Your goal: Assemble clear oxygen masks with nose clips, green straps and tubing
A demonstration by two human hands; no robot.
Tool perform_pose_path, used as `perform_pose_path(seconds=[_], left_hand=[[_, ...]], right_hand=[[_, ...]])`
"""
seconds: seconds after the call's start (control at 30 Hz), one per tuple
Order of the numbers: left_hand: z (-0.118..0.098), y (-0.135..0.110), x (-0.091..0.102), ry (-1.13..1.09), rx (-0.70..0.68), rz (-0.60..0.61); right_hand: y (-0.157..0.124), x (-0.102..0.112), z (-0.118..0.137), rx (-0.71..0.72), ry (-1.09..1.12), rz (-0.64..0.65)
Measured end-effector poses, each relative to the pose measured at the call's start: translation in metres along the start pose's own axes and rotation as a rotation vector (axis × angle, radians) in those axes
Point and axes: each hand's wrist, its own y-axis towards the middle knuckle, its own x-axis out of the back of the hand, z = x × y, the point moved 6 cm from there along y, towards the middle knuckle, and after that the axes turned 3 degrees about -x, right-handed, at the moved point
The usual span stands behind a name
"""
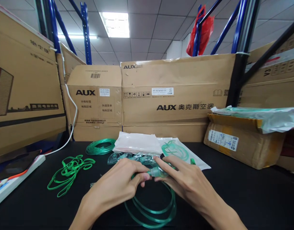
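Note:
My left hand [115, 180] pinches the end of a green tube between thumb and forefinger. Its tip meets a clear plastic connector [155, 172], which the fingers of my right hand [185, 175] grip from the other side. Below both hands, loops of green tubing [158, 220] lie on the black table. Just behind my fingers are clear plastic masks [127, 157], partly hidden by a stack of white packets [137, 142]. How far the tube sits inside the connector is hidden by my fingers.
Left of my hands lie green elastic straps [70, 169] and another tubing coil [100, 147]. A white bag [199, 159] with tubing lies behind on the right. A small carton [245, 147] stands far right. A phone [17, 164] and power strip [19, 180] edge the left.

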Motion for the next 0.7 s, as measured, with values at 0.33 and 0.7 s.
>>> perform_pose_path(seconds=[0.33,0.7], left_hand=[[-0.005,0.006,-0.003,0.116,-0.004,-0.033],[-0.001,0.005,-0.006,0.175,0.013,-0.055]], right_hand=[[-0.003,-0.001,-0.006,-0.074,0.062,0.045],[-0.004,-0.009,-0.008,-0.192,0.229,0.151]])
